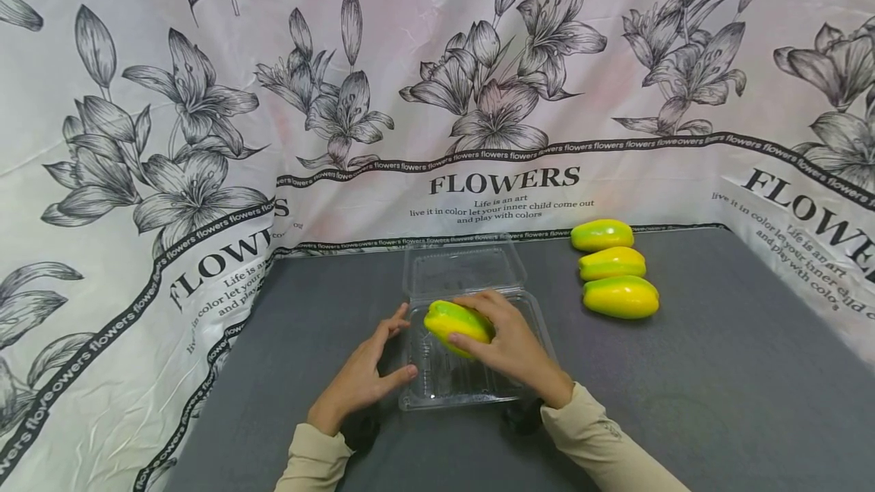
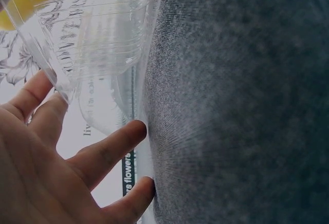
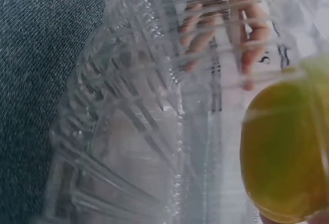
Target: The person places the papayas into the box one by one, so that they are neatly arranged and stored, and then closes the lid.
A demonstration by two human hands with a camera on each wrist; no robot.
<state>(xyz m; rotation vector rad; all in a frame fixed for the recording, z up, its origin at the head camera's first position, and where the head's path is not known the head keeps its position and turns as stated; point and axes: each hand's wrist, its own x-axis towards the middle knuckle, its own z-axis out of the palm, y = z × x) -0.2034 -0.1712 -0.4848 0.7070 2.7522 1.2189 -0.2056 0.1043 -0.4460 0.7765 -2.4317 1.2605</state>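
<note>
My right hand (image 1: 516,348) holds a yellow-green papaya (image 1: 451,323) from above, thumb on the near side and fingers over the far side. The fruit is over the base of a clear plastic clamshell container (image 1: 444,402), whose lid (image 1: 465,268) is folded back toward the wall. My left hand (image 1: 362,378) is at the container's left side with fingers spread. In the left wrist view, two fingertips of the left hand (image 2: 46,147) lie at the clear rim. Through the plastic in the right wrist view, the papaya (image 3: 288,147) shows at the right.
Three more yellow-green papayas, the far one (image 1: 601,235), the middle one (image 1: 611,263) and the near one (image 1: 620,298), lie in a row right of the container. The grey tabletop (image 1: 683,401) meets a flower-printed cloth (image 1: 342,211) at the back and sides.
</note>
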